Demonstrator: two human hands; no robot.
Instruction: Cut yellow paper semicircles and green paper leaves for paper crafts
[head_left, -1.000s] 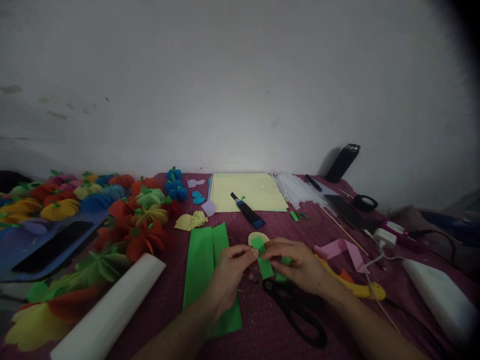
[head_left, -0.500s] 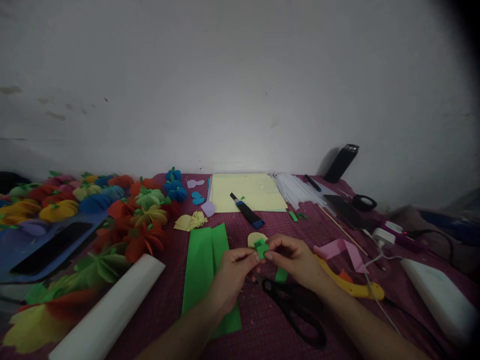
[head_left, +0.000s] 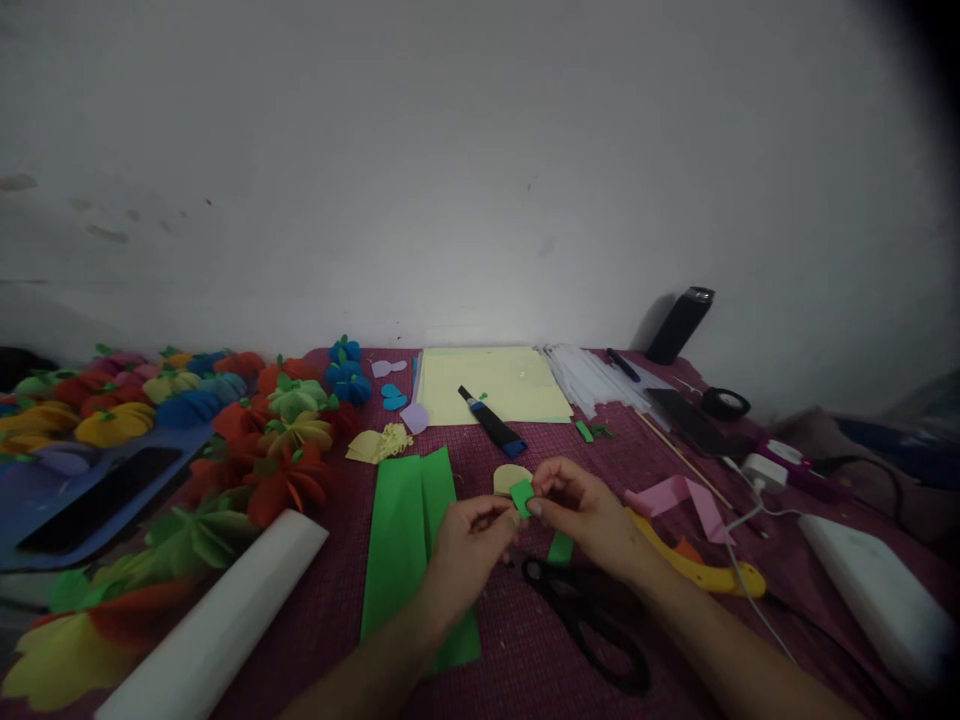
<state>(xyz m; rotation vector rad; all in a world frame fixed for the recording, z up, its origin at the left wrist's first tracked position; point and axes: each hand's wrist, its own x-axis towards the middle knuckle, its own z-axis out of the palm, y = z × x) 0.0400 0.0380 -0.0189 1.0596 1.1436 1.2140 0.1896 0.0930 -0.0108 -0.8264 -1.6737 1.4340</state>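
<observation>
Between my two hands is a small green paper piece. My left hand pinches its left edge with thumb and forefinger. From the other side, the thumb and fingers of my right hand grip it as well. Just behind it lies a pale yellow rounded paper piece. Black-handled scissors rest on the cloth below my right hand, their blades partly hidden. A green paper strip shows beneath that hand. Large folded green paper lies left of and partly under my left hand.
Many colourful paper flowers crowd the left side, beside a white roll. A utility knife lies across pale yellow sheets. To the right are a yellow glue gun, pink ribbon, cables and a black bottle.
The green piece, which looked folded or in overlapping layers, now shows as one flat small rectangle. My fingers have shifted slightly around it; the surroundings stay put.
</observation>
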